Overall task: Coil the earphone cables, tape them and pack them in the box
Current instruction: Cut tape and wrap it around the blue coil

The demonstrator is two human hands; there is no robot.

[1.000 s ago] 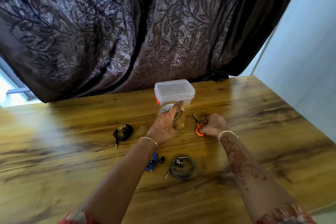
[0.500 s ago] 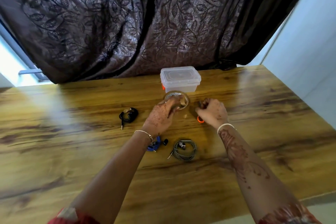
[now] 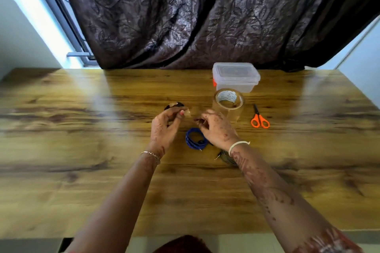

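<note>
One clear plastic box (image 3: 236,77) stands lidded at the table's (image 3: 82,150) far edge, its contents unclear through the cloudy walls, with one tape roll (image 3: 228,104) just in front and one pair of orange scissors (image 3: 259,118) to the right. Three coiled earphone cables lie outside it: a black coil (image 3: 174,105) beyond the left hand (image 3: 166,126), a blue coil (image 3: 194,138) between the hands, and a grey coil (image 3: 225,158) under the right forearm. The left hand pinches a small piece of tape (image 3: 187,113); the right hand (image 3: 217,128) is curled, its grip impossible to tell.
</note>
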